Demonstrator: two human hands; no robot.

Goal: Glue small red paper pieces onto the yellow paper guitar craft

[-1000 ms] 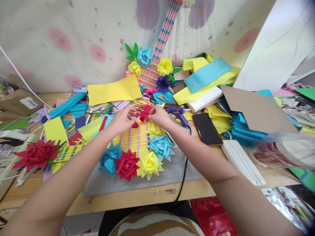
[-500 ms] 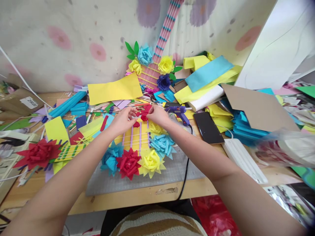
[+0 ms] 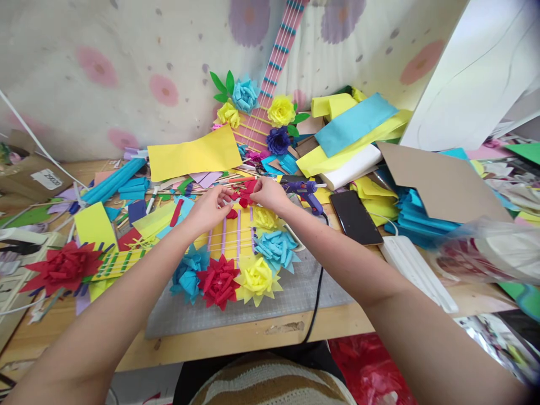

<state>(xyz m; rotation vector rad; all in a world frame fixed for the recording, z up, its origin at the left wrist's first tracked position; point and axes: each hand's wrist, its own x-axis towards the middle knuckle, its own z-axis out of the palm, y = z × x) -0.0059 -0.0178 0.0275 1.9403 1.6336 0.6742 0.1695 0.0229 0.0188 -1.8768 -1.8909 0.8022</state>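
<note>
A red paper flower, small and partly hidden by fingers, is between my two hands above the top of a yellow paper guitar. My right hand pinches it from the right. On the left, my left hand has its fingers curled and its fingertips at the red paper. Purple strips and white strings cross the guitar body. Around its edge sit blue, red and yellow paper flowers, such as the red flower and the yellow flower. The neck, with green bands, points left under my left forearm.
A purple glue gun lies right of my right hand, its black cord running to the front edge. Beside it are a phone and a white power strip. A pink guitar leans at the back among paper scraps. A grey cutting mat lies underneath.
The view has shifted slightly. My hands stay at nearly the same spot around the red paper flower, with only small finger movement.
</note>
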